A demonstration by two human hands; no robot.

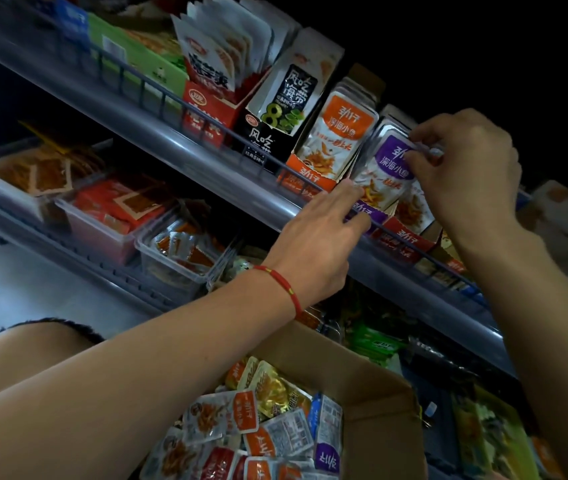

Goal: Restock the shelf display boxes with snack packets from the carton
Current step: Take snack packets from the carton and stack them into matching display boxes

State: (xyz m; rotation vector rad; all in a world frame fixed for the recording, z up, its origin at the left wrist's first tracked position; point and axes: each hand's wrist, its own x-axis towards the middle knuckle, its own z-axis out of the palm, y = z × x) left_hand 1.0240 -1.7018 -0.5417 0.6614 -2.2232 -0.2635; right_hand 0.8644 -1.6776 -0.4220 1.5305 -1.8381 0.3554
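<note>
Head view. Right hand (pixel 462 168) pinching the top edge of the purple packets (pixel 384 168), fingers curled over the stack. Left hand (pixel 320 244) spread, fingertips pressed against the lower front of the same packets at the purple display box (pixel 365 211) on the upper shelf (pixel 178 143). Carton (pixel 372 386) near, below the forearms, loaded with mixed loose packets (pixel 265 427).

Recommended: seat the stack upright and square, print facing out; steady the lower edge with the left fingertips while pressing the top rearward with the right; keep clear of the neighbouring orange display box (pixel 313 171).

Legible print: "劲仔" and "深海小鱼" on purple and orange packets; "风吃海带" on the black display box (pixel 268 140). Red box (pixel 213 105) lettering too blurred to read.
</note>
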